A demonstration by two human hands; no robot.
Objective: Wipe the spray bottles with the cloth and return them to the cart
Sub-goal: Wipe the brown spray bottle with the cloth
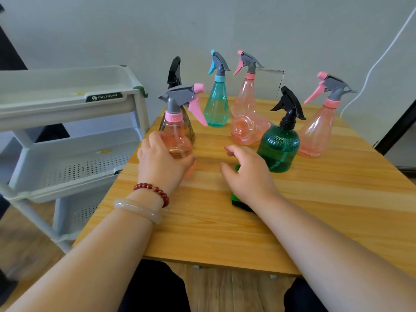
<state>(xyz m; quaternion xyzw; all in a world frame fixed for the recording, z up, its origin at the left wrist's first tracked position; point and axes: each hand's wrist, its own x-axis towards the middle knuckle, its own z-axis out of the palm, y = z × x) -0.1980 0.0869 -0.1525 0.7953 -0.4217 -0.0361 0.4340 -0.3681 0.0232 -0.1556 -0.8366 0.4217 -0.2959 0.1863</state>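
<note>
Left hand grips the near pink bottle, fingers curled round its lower body and thumb on the side facing me. The bottle is upright, close to the table's left edge, at 10 o'clock from table centre.

Right hand is palm down over the green cloth, fingers bent. I can't tell if it pinches the cloth or just rests on it. The cloth is mostly hidden and lies near table centre.

The other bottles arc from 11 to 2 o'clock:
- dark bottle, just behind the held one
- teal bottle, at 12
- tall pink bottle
- a pink bottle lying on its side
- green bottle, just beside my right fingers at 1 o'clock
- far-right pink bottle, near the right edge

The white cart stands at 9 o'clock, hard against the table's left edge. Its top tray rim sits above table level, with the perforated tray below. The open wood is the whole near half, from 4 to 8 o'clock.
</note>
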